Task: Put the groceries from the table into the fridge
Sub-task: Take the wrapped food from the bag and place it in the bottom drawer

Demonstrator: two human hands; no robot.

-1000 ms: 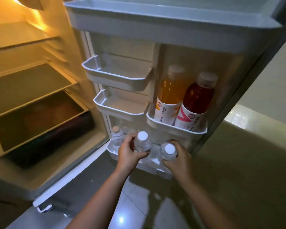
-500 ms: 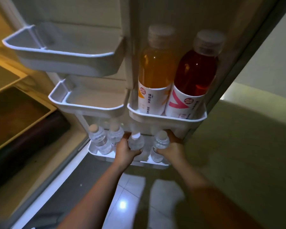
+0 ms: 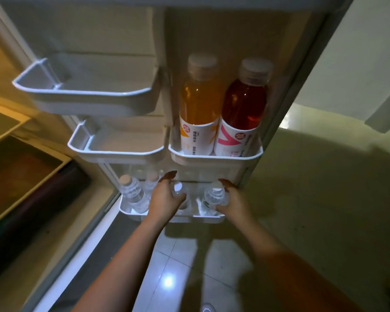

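Lower centre: left hand (image 3: 167,200) grasps one water bottle (image 3: 180,194), right hand (image 3: 233,202) another (image 3: 213,199), seating both upright in the bottom door bin (image 3: 173,218), likely against tipping.

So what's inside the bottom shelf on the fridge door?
The white bottom door shelf holds four small clear water bottles: two at its left, one under each hand. The shelf wall and hands hide their bases.
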